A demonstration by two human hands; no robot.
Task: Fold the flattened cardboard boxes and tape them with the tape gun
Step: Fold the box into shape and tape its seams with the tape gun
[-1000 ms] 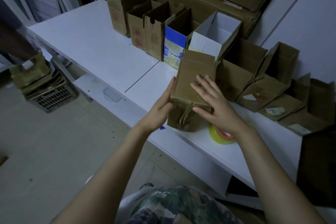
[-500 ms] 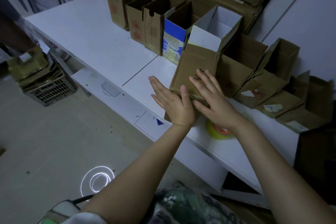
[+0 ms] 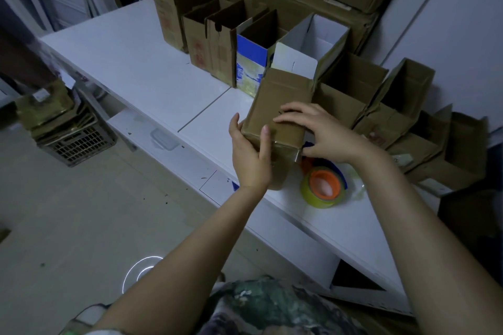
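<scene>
The left hand (image 3: 250, 153) grips the near left corner of the cardboard box (image 3: 280, 106): the thumb lies on the upper face and the fingers wrap round the left side. The right hand (image 3: 328, 136) holds the same box, with curved fingers laid across the upper face and the thumb at the right edge. The box is tilted, its open end pointing away towards the white carton (image 3: 313, 43). Whether its underside touches the table (image 3: 136, 62) cannot be determined.

A tape roll (image 3: 324, 189) with an orange core lies on the table just beside the box, below the right wrist. Opened boxes stand in a row (image 3: 217, 43) along the back of the table. A plastic crate (image 3: 79, 144) stands on the floor to the left.
</scene>
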